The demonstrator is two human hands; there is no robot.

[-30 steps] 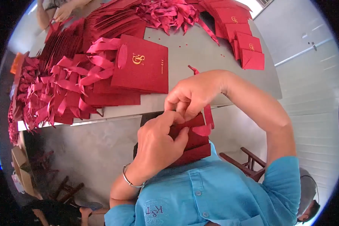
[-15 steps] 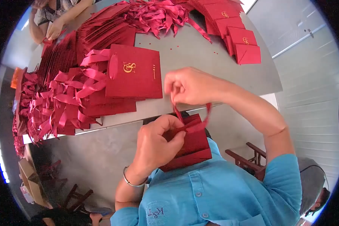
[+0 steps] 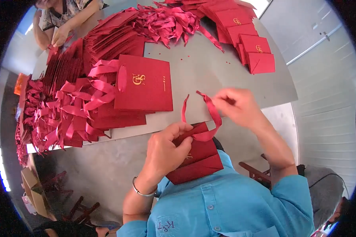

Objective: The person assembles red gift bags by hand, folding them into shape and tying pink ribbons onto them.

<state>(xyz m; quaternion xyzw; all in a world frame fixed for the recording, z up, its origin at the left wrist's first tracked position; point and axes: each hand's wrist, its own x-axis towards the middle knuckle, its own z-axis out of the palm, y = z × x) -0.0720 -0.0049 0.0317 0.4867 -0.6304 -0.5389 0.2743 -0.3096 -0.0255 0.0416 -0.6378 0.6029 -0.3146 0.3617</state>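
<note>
A small dark red paper bag (image 3: 203, 156) is tilted against the front of my blue shirt. My left hand (image 3: 166, 148) grips its upper part, thumb in front and index finger over the top edge. A pinkish-red ribbon (image 3: 214, 118) rises from the bag's top in a curve, its dark tip free in the air. The ribbon's other end (image 3: 184, 106) stands up separately, left of it. My right hand (image 3: 237, 104), slightly blurred, is just right of the curved ribbon, its fingers loosely bent and apart, fingertips close to the ribbon's edge.
Finished-looking red bags with ribbon handles (image 3: 146, 85) are piled on the grey table (image 3: 201, 71) at left. Behind lie stacked flat bags (image 3: 114, 39) and a heap of ribbons (image 3: 166, 23). More bags (image 3: 261, 53) line the right. Another person's hand (image 3: 60, 36) works at the far left.
My right hand has let go of the ribbon and moved right, leaving both ribbon ends free. My left hand still holds the bag. The view has shifted slightly.
</note>
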